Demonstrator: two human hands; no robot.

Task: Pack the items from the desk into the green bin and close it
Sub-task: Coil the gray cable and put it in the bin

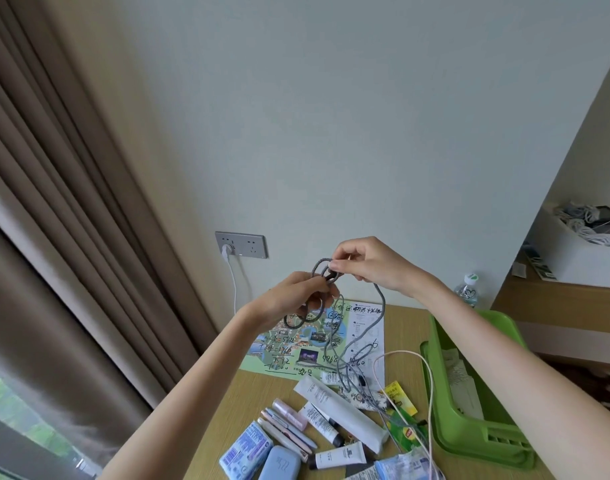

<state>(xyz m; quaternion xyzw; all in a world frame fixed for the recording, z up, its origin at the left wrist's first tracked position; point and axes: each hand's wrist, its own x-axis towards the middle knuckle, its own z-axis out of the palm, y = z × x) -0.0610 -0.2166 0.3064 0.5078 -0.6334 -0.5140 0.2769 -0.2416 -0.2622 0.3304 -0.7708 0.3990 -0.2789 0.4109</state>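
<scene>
Above the desk (pixel 269 386), both hands are working a grey braided cable (pixel 379 306) into loops; the left hand (pixel 296 299) is gripping the gathered coils in a closed fist, and the right hand (pixel 366 263) is pinching the top of a fresh loop between thumb and fingertips, just beside and slightly above the left; the rest of the cable is trailing down from the right hand to the desk, where its tail is lying tangled over a printed map (pixel 296 344).

Judging by the layout, the packing is barely getting going; the green bin (pixel 476 424) is sitting open at the right edge of the desk, well apart from the hands and below the right forearm, and it appears to be holding only some papers; its lid is not clearly showing, so closing is still lying ahead.

Most items are still waiting on the desk: a long white tube (pixel 341 410), a smaller white tube (pixel 338 457), several pens (pixel 289 429), a blue case (pixel 279 464), blue packets (pixel 244 452), a yellow sachet (pixel 400 398) and a thin pink cable (pixel 430 393) curving beside the bin; the coiling looks roughly half done.
</scene>
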